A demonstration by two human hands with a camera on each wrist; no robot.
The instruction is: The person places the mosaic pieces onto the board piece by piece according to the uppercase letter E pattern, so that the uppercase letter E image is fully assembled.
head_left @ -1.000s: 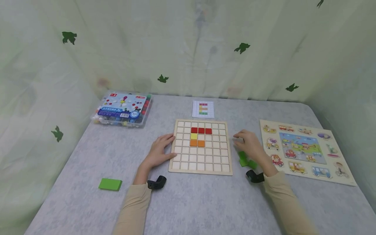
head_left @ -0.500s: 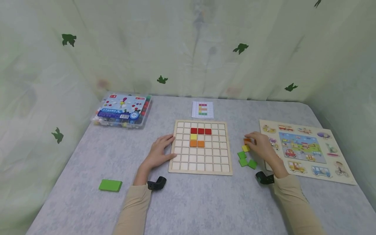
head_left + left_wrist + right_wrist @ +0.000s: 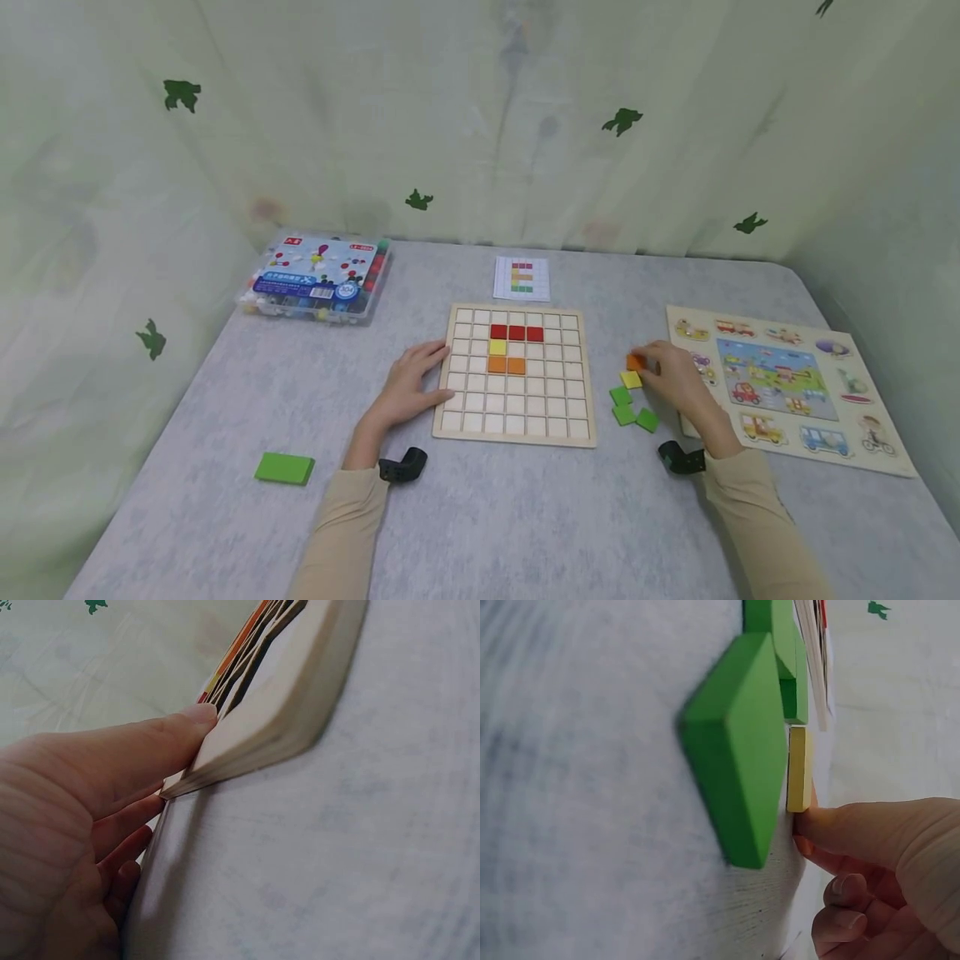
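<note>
A wooden grid board (image 3: pixel 514 442) lies mid-table with red tiles (image 3: pixel 517 333), one yellow tile (image 3: pixel 497 347) and two orange tiles (image 3: pixel 506 365) in its cells. My left hand (image 3: pixel 407 387) rests against its left edge; in the left wrist view the thumb (image 3: pixel 161 742) lies on the rim. To the right of the board my right hand (image 3: pixel 675 379) pinches a loose orange tile (image 3: pixel 635 362) between thumb and finger, low at the table. Beside that tile are a loose yellow tile (image 3: pixel 631 380) and several green tiles (image 3: pixel 623 414). Fingers partly hide the orange tile in the right wrist view.
A pattern card (image 3: pixel 521 279) lies behind the board. At the back left is a clear plastic box (image 3: pixel 315 277) of coloured parts. A picture puzzle board (image 3: pixel 787 387) lies right of my right hand, and a green block (image 3: pixel 285 468) sits at the front left.
My right hand has moved from beside the board's right edge rightward to the loose orange tile, uncovering the yellow and green tiles. The left hand stays at the board.
</note>
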